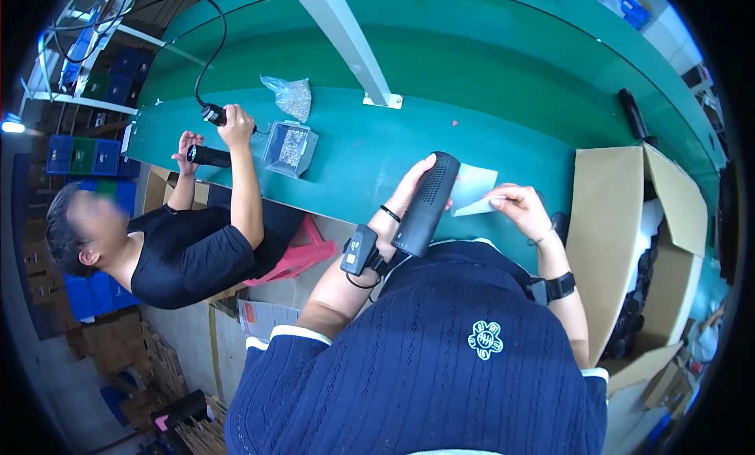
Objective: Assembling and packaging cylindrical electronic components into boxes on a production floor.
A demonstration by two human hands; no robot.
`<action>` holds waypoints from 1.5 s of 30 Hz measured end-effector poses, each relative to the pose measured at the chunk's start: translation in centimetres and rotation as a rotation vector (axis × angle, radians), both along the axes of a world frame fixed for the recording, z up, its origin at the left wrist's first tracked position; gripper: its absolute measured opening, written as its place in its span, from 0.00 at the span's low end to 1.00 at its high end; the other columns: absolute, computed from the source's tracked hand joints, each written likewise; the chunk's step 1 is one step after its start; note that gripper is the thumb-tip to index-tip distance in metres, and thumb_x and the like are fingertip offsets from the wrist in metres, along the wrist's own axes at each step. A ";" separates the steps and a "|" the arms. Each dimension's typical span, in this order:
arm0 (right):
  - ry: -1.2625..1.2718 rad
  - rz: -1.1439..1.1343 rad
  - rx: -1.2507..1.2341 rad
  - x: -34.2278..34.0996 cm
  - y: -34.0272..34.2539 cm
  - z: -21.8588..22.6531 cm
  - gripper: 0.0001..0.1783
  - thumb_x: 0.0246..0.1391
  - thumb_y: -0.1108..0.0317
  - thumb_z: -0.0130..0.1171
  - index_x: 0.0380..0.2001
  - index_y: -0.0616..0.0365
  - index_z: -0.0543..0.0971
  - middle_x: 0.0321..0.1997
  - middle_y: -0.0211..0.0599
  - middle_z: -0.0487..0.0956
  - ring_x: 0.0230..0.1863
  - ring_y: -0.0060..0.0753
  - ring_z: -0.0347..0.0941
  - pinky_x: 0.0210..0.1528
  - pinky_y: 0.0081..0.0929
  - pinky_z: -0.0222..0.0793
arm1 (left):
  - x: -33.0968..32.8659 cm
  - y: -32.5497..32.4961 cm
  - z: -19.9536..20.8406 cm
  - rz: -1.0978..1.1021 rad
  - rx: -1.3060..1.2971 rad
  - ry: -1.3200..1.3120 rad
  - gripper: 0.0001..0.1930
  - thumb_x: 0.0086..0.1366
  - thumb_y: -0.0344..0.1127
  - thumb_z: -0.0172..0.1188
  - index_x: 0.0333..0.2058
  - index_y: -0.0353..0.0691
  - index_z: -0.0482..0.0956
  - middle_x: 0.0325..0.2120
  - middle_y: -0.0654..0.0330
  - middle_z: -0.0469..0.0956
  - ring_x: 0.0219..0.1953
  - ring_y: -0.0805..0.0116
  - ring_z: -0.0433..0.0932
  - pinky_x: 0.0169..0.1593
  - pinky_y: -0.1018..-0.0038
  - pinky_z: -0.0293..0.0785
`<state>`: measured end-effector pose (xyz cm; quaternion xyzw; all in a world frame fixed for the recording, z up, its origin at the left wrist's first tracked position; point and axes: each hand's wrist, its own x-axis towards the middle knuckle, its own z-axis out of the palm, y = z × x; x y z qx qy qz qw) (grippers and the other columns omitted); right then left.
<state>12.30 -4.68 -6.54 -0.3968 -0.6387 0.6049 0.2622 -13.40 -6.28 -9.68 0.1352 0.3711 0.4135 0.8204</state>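
Note:
My left hand is wrapped round a black cylinder with a perforated upper part, held tilted above the near edge of the green table. My right hand pinches the corner of a small white sheet between thumb and fingers. The sheet lies just right of the cylinder, partly behind it. Left fingertips show at the cylinder's right side, close to the sheet; whether they touch it I cannot tell. Near my right wrist, another dark rounded object is partly hidden.
An open cardboard box holding black parts stands right. A black cylinder lies behind it. At left, a co-worker holds a corded power screwdriver and a black cylinder, near a bin and bag of small metal parts. A post meets the table.

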 end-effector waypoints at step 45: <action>-0.362 0.184 0.640 -2.7 3.8 6.2 0.08 0.52 0.75 0.54 0.36 0.60 0.77 0.33 0.47 0.79 0.37 0.48 0.76 0.39 0.36 0.71 | 2.4 -1.3 -1.4 -0.239 0.742 0.910 0.42 0.51 0.49 0.69 0.59 0.37 0.58 0.53 0.44 0.64 0.57 0.48 0.63 0.60 0.59 0.61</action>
